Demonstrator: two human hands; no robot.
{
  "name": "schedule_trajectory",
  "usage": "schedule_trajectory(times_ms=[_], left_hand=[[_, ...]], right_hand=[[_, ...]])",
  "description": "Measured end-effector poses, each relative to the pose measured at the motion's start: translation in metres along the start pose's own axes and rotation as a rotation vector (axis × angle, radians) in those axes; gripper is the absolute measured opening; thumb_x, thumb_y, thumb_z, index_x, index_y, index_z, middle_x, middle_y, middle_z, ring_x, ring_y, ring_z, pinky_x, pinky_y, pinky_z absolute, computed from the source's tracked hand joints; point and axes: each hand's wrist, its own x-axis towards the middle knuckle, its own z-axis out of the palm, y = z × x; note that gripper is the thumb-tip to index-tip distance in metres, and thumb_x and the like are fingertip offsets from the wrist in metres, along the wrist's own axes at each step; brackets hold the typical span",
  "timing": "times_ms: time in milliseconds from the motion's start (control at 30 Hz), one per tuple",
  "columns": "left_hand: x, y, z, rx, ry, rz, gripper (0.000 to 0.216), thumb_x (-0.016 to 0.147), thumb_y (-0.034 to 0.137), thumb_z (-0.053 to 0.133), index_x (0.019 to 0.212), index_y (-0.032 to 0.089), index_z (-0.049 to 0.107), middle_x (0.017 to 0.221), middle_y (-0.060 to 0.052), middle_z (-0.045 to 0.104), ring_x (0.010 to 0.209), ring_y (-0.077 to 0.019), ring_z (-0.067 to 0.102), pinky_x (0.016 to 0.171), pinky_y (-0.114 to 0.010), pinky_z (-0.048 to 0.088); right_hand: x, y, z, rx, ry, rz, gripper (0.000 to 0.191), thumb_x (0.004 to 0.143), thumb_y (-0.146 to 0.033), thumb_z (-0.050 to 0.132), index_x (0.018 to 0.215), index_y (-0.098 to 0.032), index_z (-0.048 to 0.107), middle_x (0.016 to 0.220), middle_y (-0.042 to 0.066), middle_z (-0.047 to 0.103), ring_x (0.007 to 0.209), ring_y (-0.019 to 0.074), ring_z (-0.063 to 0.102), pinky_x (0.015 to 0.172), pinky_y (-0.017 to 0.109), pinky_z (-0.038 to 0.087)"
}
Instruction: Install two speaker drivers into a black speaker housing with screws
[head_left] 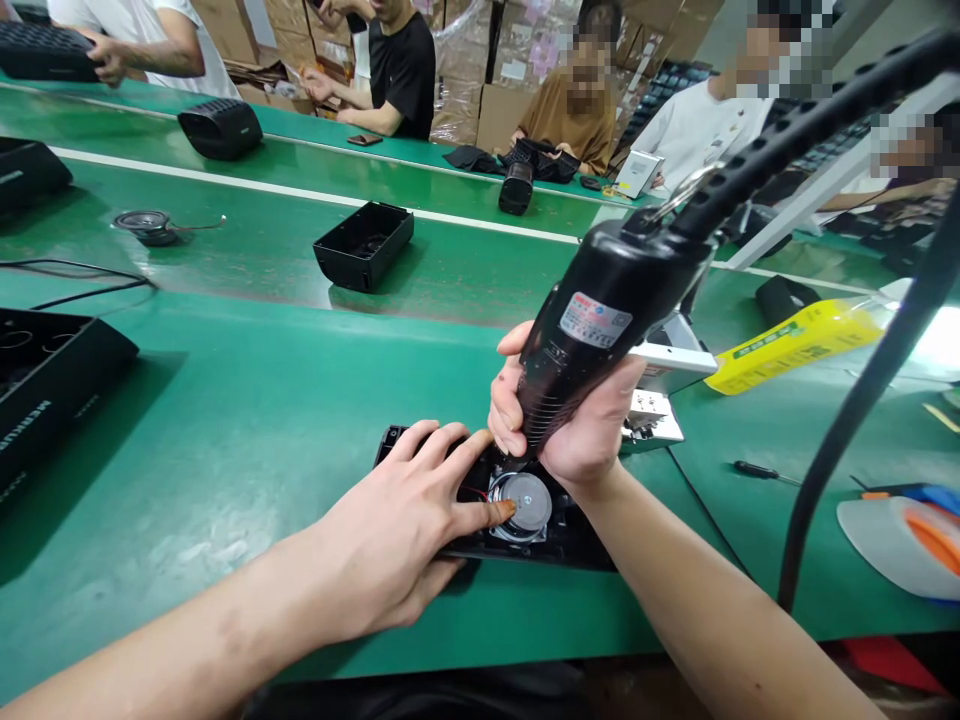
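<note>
My right hand (570, 420) is wrapped around a black electric screwdriver (577, 330) with a label on its side. The tool tilts, its tip end pointing down beside a round speaker driver (529, 505); the tip itself is hidden. The driver sits magnet side up in a black speaker panel (469, 545) lying on the green bench. My left hand (416, 510) rests spread over the left part of this panel, fingers apart, thumb on the driver. A thin red wire runs by the driver. My hands cover much of the panel.
A white screw feeder (652, 418) stands right of the panel. Farther right lie a small screwdriver (757, 470), a yellow bottle (795, 345) and a tape roll (900, 540). Black speaker housings (367, 250) and a loose driver (146, 225) lie leftward. A thick cable hangs at right; co-workers sit opposite.
</note>
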Motion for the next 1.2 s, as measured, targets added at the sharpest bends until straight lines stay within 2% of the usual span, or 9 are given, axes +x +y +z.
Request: schedule_trajectory(times_ms=[133, 233, 433, 500, 600, 700, 833, 1067, 1200], left_hand=[[0.000, 0.003, -0.001, -0.015, 0.014, -0.013, 0.061, 0.089, 0.030, 0.072, 0.147, 0.044, 0.061, 0.148, -0.014, 0.051, 0.143, -0.0439, 0.045, 0.116, -0.070, 0.039], [-0.002, 0.007, 0.001, -0.010, 0.021, -0.034, 0.066, 0.085, 0.026, 0.074, 0.147, 0.044, 0.061, 0.160, -0.013, 0.046, 0.148, -0.0450, 0.042, 0.117, -0.071, 0.038], [-0.021, -0.001, 0.015, 0.133, 0.161, -0.048, 0.073, 0.087, 0.018, 0.064, 0.153, 0.048, 0.053, 0.170, -0.008, 0.036, 0.146, -0.0435, 0.044, 0.110, -0.066, 0.046], [-0.026, -0.007, 0.019, 0.209, 0.223, -0.040, 0.074, 0.086, 0.015, 0.061, 0.153, 0.046, 0.053, 0.170, -0.008, 0.036, 0.144, -0.0420, 0.045, 0.106, -0.061, 0.049], [-0.026, -0.016, 0.027, 0.247, 0.299, -0.085, 0.069, 0.087, 0.016, 0.060, 0.150, 0.045, 0.056, 0.171, -0.005, 0.037, 0.142, -0.0409, 0.047, 0.105, -0.058, 0.048], [-0.021, -0.026, 0.035, 0.303, 0.342, -0.011, 0.082, 0.077, 0.021, 0.066, 0.154, 0.042, 0.052, 0.175, -0.007, 0.033, 0.142, -0.0435, 0.048, 0.105, -0.059, 0.046], [-0.014, -0.037, 0.042, 0.398, 0.353, 0.130, 0.098, 0.068, 0.028, 0.071, 0.162, 0.038, 0.045, 0.178, -0.010, 0.027, 0.143, -0.0440, 0.050, 0.108, -0.060, 0.039], [-0.009, -0.036, 0.042, 0.359, 0.370, 0.112, 0.083, 0.079, 0.030, 0.070, 0.158, 0.043, 0.049, 0.176, -0.005, 0.031, 0.137, -0.0379, 0.053, 0.104, -0.054, 0.046], [-0.008, -0.022, 0.040, 0.265, 0.336, -0.018, 0.068, 0.087, 0.025, 0.062, 0.152, 0.045, 0.054, 0.175, -0.001, 0.032, 0.140, -0.0363, 0.049, 0.105, -0.057, 0.049]], right_hand=[[0.000, 0.001, 0.002, -0.019, -0.005, -0.005, 0.060, 0.093, -0.082, 0.060, 0.110, -0.025, 0.072, 0.061, -0.004, 0.061, 0.036, 0.0120, 0.044, 0.036, 0.025, 0.038], [0.002, -0.007, 0.003, -0.037, 0.021, -0.033, 0.060, 0.095, -0.082, 0.056, 0.114, -0.028, 0.074, 0.062, -0.003, 0.062, 0.035, 0.0130, 0.045, 0.035, 0.026, 0.039], [0.003, -0.074, -0.013, -0.064, 0.313, -0.339, 0.056, 0.089, -0.077, 0.072, 0.111, -0.025, 0.076, 0.054, -0.008, 0.052, 0.031, 0.0101, 0.033, 0.027, 0.024, 0.031], [-0.001, -0.097, -0.026, -0.178, 0.403, -0.413, 0.055, 0.084, -0.072, 0.079, 0.113, -0.025, 0.076, 0.053, -0.007, 0.053, 0.033, 0.0115, 0.036, 0.029, 0.025, 0.032], [-0.005, -0.114, -0.045, -0.315, 0.509, -0.503, 0.057, 0.086, -0.075, 0.073, 0.109, -0.023, 0.077, 0.054, -0.003, 0.058, 0.035, 0.0136, 0.043, 0.029, 0.026, 0.034], [-0.006, -0.110, -0.057, -0.369, 0.573, -0.577, 0.056, 0.089, -0.078, 0.066, 0.097, -0.023, 0.075, 0.052, -0.003, 0.058, 0.032, 0.0138, 0.044, 0.028, 0.024, 0.033], [-0.006, -0.097, -0.065, -0.375, 0.573, -0.564, 0.057, 0.089, -0.080, 0.065, 0.092, -0.023, 0.074, 0.053, -0.005, 0.058, 0.030, 0.0134, 0.042, 0.026, 0.024, 0.032], [-0.008, -0.095, -0.069, -0.347, 0.517, -0.529, 0.063, 0.089, -0.084, 0.063, 0.098, -0.023, 0.077, 0.053, -0.004, 0.058, 0.030, 0.0126, 0.043, 0.029, 0.023, 0.033], [-0.014, -0.096, -0.065, -0.368, 0.522, -0.509, 0.067, 0.091, -0.084, 0.060, 0.107, -0.022, 0.079, 0.053, -0.004, 0.058, 0.031, 0.0123, 0.042, 0.029, 0.023, 0.034]])
